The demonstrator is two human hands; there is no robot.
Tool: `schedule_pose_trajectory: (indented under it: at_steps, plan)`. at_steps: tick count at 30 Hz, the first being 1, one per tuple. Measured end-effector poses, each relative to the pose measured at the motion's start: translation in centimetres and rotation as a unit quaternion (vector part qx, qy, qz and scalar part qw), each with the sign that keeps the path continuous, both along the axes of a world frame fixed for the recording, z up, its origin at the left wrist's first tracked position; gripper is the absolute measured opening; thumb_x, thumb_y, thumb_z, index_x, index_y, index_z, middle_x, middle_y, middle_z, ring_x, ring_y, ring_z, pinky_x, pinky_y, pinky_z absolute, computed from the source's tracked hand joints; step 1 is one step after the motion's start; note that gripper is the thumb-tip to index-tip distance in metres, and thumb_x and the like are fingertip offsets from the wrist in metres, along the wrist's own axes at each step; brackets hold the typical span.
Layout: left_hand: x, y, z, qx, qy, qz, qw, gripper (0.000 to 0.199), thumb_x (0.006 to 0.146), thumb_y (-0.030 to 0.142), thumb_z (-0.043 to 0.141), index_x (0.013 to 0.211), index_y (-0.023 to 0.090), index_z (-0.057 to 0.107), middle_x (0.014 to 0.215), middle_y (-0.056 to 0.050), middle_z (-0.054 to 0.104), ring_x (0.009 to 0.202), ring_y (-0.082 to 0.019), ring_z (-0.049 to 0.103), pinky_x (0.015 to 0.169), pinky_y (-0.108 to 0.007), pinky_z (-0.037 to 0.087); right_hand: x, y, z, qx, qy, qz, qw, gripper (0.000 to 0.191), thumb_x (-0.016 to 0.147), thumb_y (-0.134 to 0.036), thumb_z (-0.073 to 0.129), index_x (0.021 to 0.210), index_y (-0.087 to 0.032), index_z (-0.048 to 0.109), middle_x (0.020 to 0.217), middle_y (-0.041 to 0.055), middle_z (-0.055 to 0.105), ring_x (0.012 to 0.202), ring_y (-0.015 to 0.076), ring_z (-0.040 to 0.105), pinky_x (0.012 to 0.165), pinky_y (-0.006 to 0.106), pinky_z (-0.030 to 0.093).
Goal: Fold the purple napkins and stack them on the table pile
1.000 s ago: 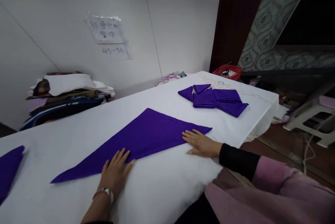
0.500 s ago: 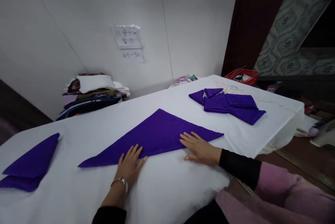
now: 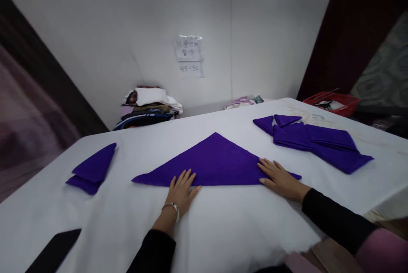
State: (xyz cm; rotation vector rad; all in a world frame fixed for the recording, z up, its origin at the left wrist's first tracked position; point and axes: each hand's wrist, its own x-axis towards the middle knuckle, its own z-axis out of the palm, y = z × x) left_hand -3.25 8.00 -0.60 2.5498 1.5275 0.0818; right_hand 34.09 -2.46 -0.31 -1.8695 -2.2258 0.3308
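A purple cloth [image 3: 219, 160] lies folded into a wide triangle on the white-covered table [image 3: 229, 222], its peak pointing to the wall. My left hand [image 3: 182, 190] rests flat on its near edge, left of the middle, fingers spread. On the right part of the same cloth lies my right hand [image 3: 280, 179], palm down, with its fingers apart. Neither hand grips anything. A bracelet is on my left wrist.
A folded purple cloth [image 3: 95, 164] sits at the left, several folded purple pieces [image 3: 331, 141] at the right. A dark flat object [image 3: 55, 249] lies front left. Behind the table are stacked clothes [image 3: 149, 105] and a red basket [image 3: 347, 105].
The view has turned left, bringing the dark flat object into sight. My right hand has slid right along the cloth's near edge; my left hand stays on it.
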Motion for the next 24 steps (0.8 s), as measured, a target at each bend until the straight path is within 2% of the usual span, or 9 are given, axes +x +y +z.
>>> schedule_pose_trajectory:
  at_steps: [2, 5, 9, 17, 24]
  plan:
    - [0.0, -0.1, 0.0, 0.0, -0.008, -0.004, 1.0, 0.059, 0.087, 0.053, 0.031, 0.136, 0.021, 0.037, 0.147, -0.007, 0.03, 0.137, -0.024, 0.019, 0.11, -0.05, 0.012, -1.3, 0.3, 0.5, 0.012, 0.002, 0.014, 1.0, 0.064, 0.089, -0.056, 0.034, 0.142, -0.02, 0.026, 0.148, 0.0104, 0.02, 0.137, 0.0277, 0.014, 0.109, 0.053, 0.01]
    - [-0.1, -0.2, 0.0, 0.0, -0.016, -0.005, 1.0, 0.059, 0.087, 0.055, 0.03, 0.136, 0.021, 0.037, 0.147, -0.007, 0.029, 0.137, -0.024, 0.019, 0.11, -0.05, 0.012, -4.6, 1.2, 1.2, 0.027, 0.025, 0.09, 0.995, 0.062, 0.09, -0.053, 0.035, 0.143, -0.024, 0.021, 0.149, 0.007, 0.017, 0.137, 0.0266, 0.012, 0.11, 0.052, 0.01]
    - [-0.1, -0.5, 0.0, -0.003, -0.024, -0.004, 1.0, 0.059, 0.088, 0.055, 0.03, 0.136, 0.022, 0.037, 0.147, -0.007, 0.03, 0.137, -0.024, 0.019, 0.11, -0.051, 0.012, -7.8, 2.6, 0.7, 0.007, 0.036, 0.161, 0.986, 0.062, 0.09, -0.054, 0.034, 0.144, -0.024, 0.02, 0.149, 0.0071, 0.017, 0.137, 0.0272, 0.013, 0.109, 0.052, 0.012]
    - [-0.3, -1.1, 0.1, -0.019, -0.051, 0.006, 0.998, 0.062, 0.087, 0.06, 0.025, 0.136, 0.025, 0.035, 0.148, -0.004, 0.03, 0.137, -0.022, 0.018, 0.111, -0.05, 0.01, -6.7, 3.5, -2.4, 0.03, -0.012, 0.143, 0.989, 0.065, 0.088, -0.056, 0.035, 0.143, -0.027, 0.018, 0.148, 0.0028, 0.019, 0.137, 0.0269, 0.014, 0.11, 0.053, 0.014]
    - [-2.4, 0.1, -0.1, -0.008, -0.042, 0.122, 0.992, 0.075, 0.083, 0.068, 0.016, 0.138, 0.02, 0.034, 0.148, -0.009, 0.027, 0.138, -0.026, 0.016, 0.11, -0.052, 0.009, -6.4, 3.6, -3.3, 0.037, -0.042, 0.145, 0.988, 0.067, 0.087, -0.058, 0.036, 0.144, -0.028, 0.015, 0.148, 0.0006, 0.018, 0.136, 0.0269, 0.013, 0.11, 0.054, 0.016]
